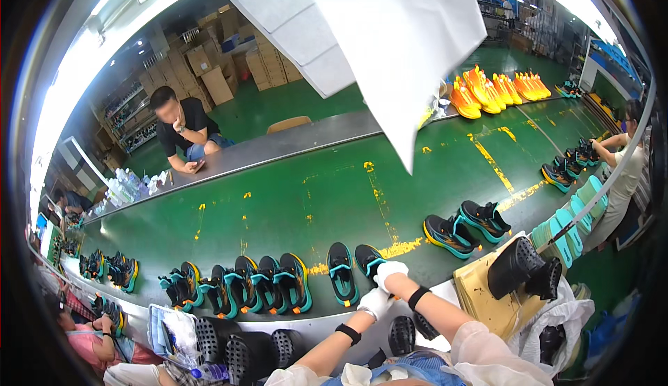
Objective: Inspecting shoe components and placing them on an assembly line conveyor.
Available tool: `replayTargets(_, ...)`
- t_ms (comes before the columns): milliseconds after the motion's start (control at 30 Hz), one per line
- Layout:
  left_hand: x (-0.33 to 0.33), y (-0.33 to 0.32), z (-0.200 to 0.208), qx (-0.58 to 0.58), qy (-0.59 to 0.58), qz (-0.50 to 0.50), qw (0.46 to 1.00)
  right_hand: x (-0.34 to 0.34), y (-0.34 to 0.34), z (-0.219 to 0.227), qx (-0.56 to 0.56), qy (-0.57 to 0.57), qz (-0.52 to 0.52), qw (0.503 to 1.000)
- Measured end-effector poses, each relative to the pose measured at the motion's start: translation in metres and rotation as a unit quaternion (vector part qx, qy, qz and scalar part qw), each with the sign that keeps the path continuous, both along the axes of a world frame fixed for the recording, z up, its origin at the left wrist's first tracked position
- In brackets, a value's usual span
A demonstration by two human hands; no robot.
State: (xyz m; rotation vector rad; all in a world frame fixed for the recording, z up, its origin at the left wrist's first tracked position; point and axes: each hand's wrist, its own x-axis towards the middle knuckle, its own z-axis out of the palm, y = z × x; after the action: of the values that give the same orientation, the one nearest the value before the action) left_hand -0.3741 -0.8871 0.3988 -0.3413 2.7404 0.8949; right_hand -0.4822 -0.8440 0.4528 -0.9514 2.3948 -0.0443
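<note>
green belt (278, 226) is running right across the workshop, worn yellow marks (487, 158) breaking up its top, and at its near edge the worked shoe (367, 254), dark with teal trim, is sitting toe-to-heel along the belt's width!

the right hand (390, 272), white-gloved, is covering the shoe's near end; its fingers are hiding from view, so how far it's closing, or how firmly it's gripping, i cannot tell. the left hand (376, 304), gloved too, is hanging just on the near side of the worked shoe, and whether it's holding anything i cannot tell either.

step in hand, by my reading: both hands are tending this one shoe's near end, and the next move is probably calling for steadiness there.

counting now! one single shoe (342, 276) is standing just left of the worked shoe; four lined-up shoes (291, 280) are following farther left. two spaced shoes (449, 236) are resting to its right. orange shoes (480, 92) are crowding well beyond it, overlapping too much for counting. one seated person (188, 125) is leaning across from it, far left.
</note>
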Motion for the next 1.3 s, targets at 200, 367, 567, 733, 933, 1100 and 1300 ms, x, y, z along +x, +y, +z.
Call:
replayTargets(200, -0.012, -0.008, -0.012, 0.048, -0.055, -0.071, 0.995, -0.006, -0.017, -0.050, 0.005, -0.071, -0.028, 0.997)
replayTargets(367, -0.028, -0.012, -0.079, 0.127, -0.070, -0.130, 0.981, -0.008, -0.021, -0.059, -0.043, -0.104, -0.109, 0.988)
replayTargets(567, -0.023, -0.028, -0.178, 0.103, -0.031, -0.018, 0.994, -0.004, -0.041, -0.090, -0.014, -0.078, 0.006, 0.997)
replayTargets(733, -0.030, -0.016, -0.117, 0.069, -0.069, -0.001, 0.995, -0.015, -0.029, -0.135, -0.170, -0.002, -0.013, 0.985)
replayTargets(933, -0.011, -0.013, -0.031, 0.051, -0.089, -0.133, 0.986, 0.007, 0.008, -0.040, -0.085, -0.101, -0.011, 0.991)
replayTargets(1100, 0.021, -0.008, -0.085, -0.031, 0.007, -0.199, 0.979, 0.024, 0.061, -0.022, -0.228, -0.083, -0.029, 0.970)
replayTargets(1300, -0.029, -0.003, -0.036, -0.042, -0.195, -0.010, 0.980, 0.057, 0.141, 0.014, -0.214, -0.131, 0.019, 0.968)
